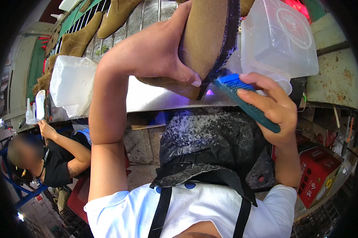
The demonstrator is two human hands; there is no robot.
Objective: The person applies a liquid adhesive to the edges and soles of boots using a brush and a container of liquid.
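A tan suede boot (208,35) is held up over the shiny metal bench edge, its dark, rough lower border facing right. My left hand (159,51) is closed on the boot, the thumb pressed along its side; most of the other fingers are hidden behind it. In my right hand (276,101) is a brush (246,103) with a teal handle and a bright blue part, gripped between thumb and fingers. The brush's far end is right at the boot's dark border; I cannot tell whether its bristles touch.
More tan boots (78,39) lie on a wire rack (131,23) at the far left. Translucent plastic containers stand on the bench at right (280,39) and left (72,81). A co-worker (64,154) sits at the left. A red carton (317,170) is low on the right.
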